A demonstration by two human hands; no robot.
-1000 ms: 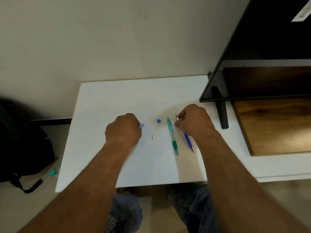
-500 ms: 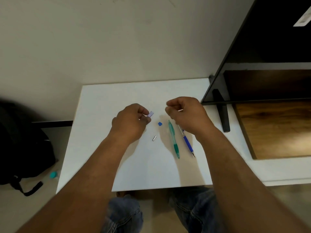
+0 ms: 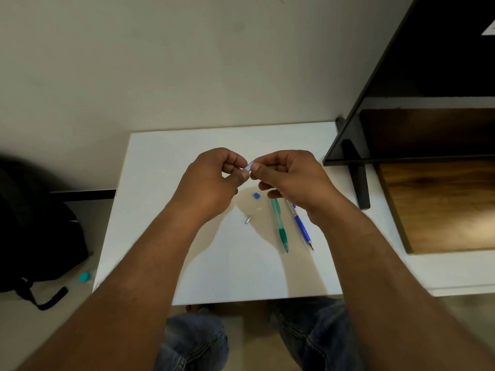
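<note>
Pinching small pale translucent plastic piece point(image 3: 249, 167), mostly hidden, between my left hand point(image 3: 211, 180) and right hand point(image 3: 289, 178) fingertips; both curled tight above white matte table point(image 3: 160, 210)

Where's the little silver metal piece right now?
Head view: the silver metal piece lies loose on the white table, near its centre, just left of the green pen and nearer the person than the small blue piece.

Small pale translucent piece point(image 3: 248, 167), tilted, pinched at its ends between left hand point(image 3: 211, 180) and right hand point(image 3: 290, 178), raised above tabletop point(image 3: 160, 210).
</note>
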